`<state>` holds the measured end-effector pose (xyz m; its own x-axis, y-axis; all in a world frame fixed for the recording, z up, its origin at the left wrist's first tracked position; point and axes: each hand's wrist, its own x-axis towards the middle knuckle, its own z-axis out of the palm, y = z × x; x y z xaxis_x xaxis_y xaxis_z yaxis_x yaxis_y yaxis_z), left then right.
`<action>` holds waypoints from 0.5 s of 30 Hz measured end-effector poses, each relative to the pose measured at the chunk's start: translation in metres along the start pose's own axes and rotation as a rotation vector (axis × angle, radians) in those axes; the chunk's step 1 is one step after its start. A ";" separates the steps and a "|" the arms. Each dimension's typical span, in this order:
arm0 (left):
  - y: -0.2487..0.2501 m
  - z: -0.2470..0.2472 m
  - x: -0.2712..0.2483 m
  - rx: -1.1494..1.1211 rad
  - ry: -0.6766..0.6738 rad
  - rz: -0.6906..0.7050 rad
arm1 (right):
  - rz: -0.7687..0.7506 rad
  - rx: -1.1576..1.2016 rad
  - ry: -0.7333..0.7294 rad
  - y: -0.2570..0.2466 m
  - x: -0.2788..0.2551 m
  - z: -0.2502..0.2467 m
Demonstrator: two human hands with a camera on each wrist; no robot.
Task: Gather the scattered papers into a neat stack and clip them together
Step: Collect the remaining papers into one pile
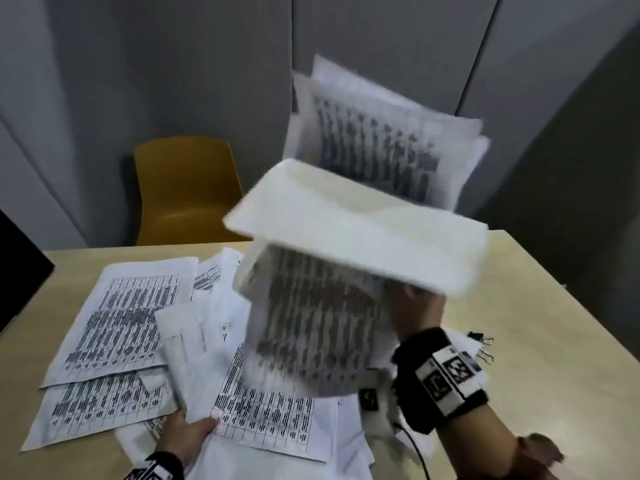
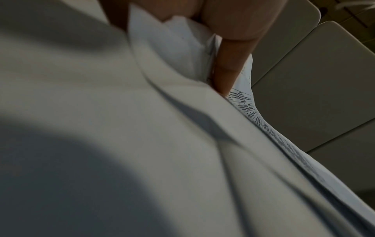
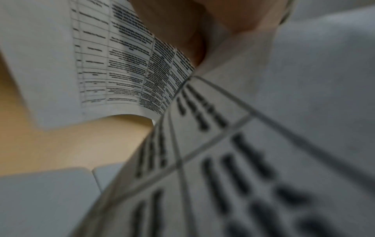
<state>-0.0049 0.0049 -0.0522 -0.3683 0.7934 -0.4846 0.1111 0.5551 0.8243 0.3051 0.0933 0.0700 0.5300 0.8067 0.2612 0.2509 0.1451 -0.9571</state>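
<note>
Several papers (image 1: pixel 114 327) are lying fanned across the surface (image 1: pixel 540 393) at lower left; the right hand (image 1: pixel 417 315) is gripping a raised bundle (image 1: pixel 311 327) at centre, the left hand (image 1: pixel 187 433) pinching a sheet. Lower the bundle squarely, then square edges before reaching for the binder clips (image 1: pixel 483 346) at right.

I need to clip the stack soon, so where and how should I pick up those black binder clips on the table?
The binder clips lie at the table's right side, partly under a sheet. Probably come from above and pinch one's black body, since its wire handles splay outward.
</note>
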 end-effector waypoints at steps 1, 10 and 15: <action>0.002 -0.002 -0.003 0.000 -0.027 0.006 | 0.037 0.022 -0.032 0.001 -0.011 0.005; -0.003 -0.004 -0.003 -0.047 -0.054 -0.004 | 0.504 -0.273 -0.291 0.088 -0.088 0.003; -0.004 -0.005 -0.002 -0.259 -0.075 -0.064 | 0.551 -0.360 -0.424 0.093 -0.098 -0.002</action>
<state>-0.0089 0.0001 -0.0527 -0.2969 0.7804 -0.5503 -0.1534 0.5298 0.8341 0.2775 0.0265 -0.0443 0.3178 0.8688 -0.3798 0.3273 -0.4765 -0.8160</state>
